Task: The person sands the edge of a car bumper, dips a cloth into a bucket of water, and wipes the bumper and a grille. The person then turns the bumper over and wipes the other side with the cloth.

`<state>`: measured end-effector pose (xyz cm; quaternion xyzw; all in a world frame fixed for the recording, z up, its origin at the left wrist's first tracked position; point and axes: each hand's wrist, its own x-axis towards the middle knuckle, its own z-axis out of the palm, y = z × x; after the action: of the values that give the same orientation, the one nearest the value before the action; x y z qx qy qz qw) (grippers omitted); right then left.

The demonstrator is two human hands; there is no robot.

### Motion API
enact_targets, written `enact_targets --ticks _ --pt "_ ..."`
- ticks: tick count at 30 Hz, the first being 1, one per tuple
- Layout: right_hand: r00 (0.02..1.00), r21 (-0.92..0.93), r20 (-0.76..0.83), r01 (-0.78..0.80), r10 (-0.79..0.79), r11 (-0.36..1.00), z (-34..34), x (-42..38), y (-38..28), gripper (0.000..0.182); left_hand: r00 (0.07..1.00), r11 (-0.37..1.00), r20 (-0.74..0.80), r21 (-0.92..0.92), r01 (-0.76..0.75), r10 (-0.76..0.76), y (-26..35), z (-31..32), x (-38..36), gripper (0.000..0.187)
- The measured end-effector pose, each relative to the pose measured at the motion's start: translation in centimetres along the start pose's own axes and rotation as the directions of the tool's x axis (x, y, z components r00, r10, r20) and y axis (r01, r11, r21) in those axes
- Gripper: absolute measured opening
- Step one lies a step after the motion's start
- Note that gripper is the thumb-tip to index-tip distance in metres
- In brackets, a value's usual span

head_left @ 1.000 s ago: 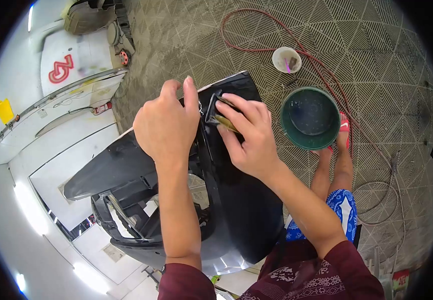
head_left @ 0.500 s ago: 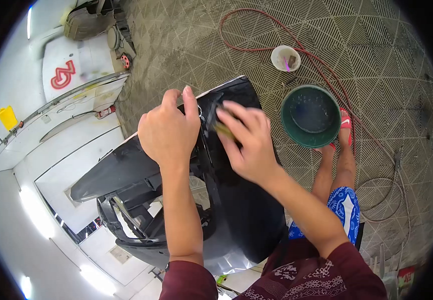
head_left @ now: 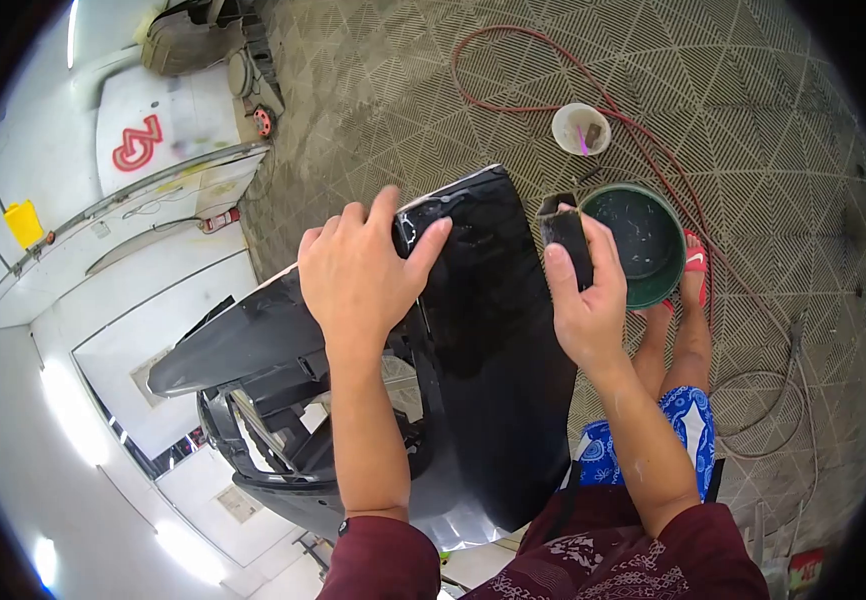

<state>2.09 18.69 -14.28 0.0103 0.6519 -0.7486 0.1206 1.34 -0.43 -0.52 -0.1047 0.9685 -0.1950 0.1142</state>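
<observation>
Right fingers [head_left: 603, 252]: bent and closed around a dark block [head_left: 570, 252], with the thumb on one side and the other fingers on the far side.
Dark block: up in the right hand, just beside the long edge of the black car part [head_left: 493, 340] and apart from it. From above, it covered a bit of the green bucket's rim.
Left fingers [head_left: 354, 220]: open and spread, with the thumb pointing out over the black car part (I could not tell how hard they pressed, if at all).
Black car part: big and shiny, with wet-looking marks near the left thumb and a large hole lower down.
Green bucket [head_left: 655, 284]: on the floor [head_left: 363, 90], past the right hand, with dark water in it.
White bowl [head_left: 562, 132]: near the bucket, with a pink stick [head_left: 582, 141] and a small brown block [head_left: 594, 133] inside.
Red hose [head_left: 501, 28]: curled in a loop on the floor.
</observation>
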Motion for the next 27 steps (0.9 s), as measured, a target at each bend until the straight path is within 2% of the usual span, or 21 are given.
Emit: enact_targets --ticks 2,4,5,7,8,10,11,12,13,15,17,18,20,22,27 --pt "0.998 -0.018 0.027 0.052 -0.052 0.998 0.5 -0.6 -0.1 0.042 1.000 1.000 -0.018 -0.005 0.022 -0.022 -0.8 0.1 0.0 0.070" --pt "0.994 -0.030 0.073 0.088 -0.085 0.996 1.2 -1.4 -0.5 0.045 0.997 0.983 0.045 -0.176 -0.051 0.060 -1.9 -0.7 -0.1 0.062" --pt "0.992 -0.029 0.087 0.089 -0.086 0.996 1.5 -1.7 -0.5 0.048 0.998 0.984 0.041 -0.175 -0.034 0.042 -2.0 -1.2 -0.2 0.062" --pt "0.988 -0.058 0.116 0.106 -0.099 0.993 2.0 -2.2 -0.7 0.048 0.984 0.975 0.116 -0.194 -0.110 0.134 -1.9 -2.8 -0.3 0.071" --pt "0.986 -0.091 0.129 0.119 -0.106 0.989 2.1 -2.4 -0.8 0.048 0.987 0.976 0.110 -0.197 -0.097 0.121 -2.1 -2.8 -0.4 0.071" --pt "0.984 -0.123 0.151 0.117 -0.098 0.986 2.1 -2.8 -1.1 0.049 0.967 0.955 0.100 -0.211 -0.209 0.234 -2.6 -2.7 -0.4 0.083" --pt "0.985 -0.113 0.154 0.097 -0.079 0.989 2.2 -2.8 -1.3 0.049 0.963 0.952 0.122 -0.221 -0.211 0.242 -2.7 -2.6 -0.5 0.094" --pt "0.986 -0.102 0.158 0.076 -0.060 0.992 2.3 -2.8 -1.5 0.049 0.967 0.954 0.114 -0.226 -0.196 0.226 -2.8 -2.5 -0.5 0.094" --pt "0.982 -0.104 0.173 0.088 -0.069 0.991 2.4 -2.9 -1.5 0.049 0.969 0.954 0.111 -0.231 -0.192 0.222 -2.9 -2.5 -0.6 0.089" --pt "0.954 -0.153 0.213 0.248 -0.213 0.957 2.5 -3.0 -1.4 0.050 0.974 0.954 0.100 -0.243 -0.177 0.206 -2.9 -2.3 -0.7 0.084" --pt "0.934 -0.164 0.253 0.298 -0.252 0.940 2.7 -3.3 -1.7 0.050 0.979 0.958 0.083 -0.238 -0.161 0.185 -2.8 -2.1 -0.7 0.056" --pt "0.917 -0.168 0.278 0.338 -0.284 0.926 2.8 -3.4 -1.8 0.050 0.982 0.958 0.077 -0.243 -0.151 0.174 -2.9 -1.9 -0.6 0.056" --pt "0.898 -0.177 0.312 0.376 -0.311 0.910 3.1 -3.6 -2.0 0.049 0.986 0.961 0.061 -0.243 -0.136 0.155 -3.0 -1.3 -0.3 0.030" --pt "0.855 -0.209 0.370 0.458 -0.364 0.864 3.4 -3.7 -2.3 0.050 0.988 0.962 0.070 -0.247 -0.116 0.138 -3.1 -1.4 -0.2 0.026" --pt "0.837 -0.220 0.390 0.489 -0.383 0.844 3.5 -3.6 -2.5 0.050 0.989 0.960 0.051 -0.252 -0.121 0.138 -3.5 -1.0 -0.3 0.023"
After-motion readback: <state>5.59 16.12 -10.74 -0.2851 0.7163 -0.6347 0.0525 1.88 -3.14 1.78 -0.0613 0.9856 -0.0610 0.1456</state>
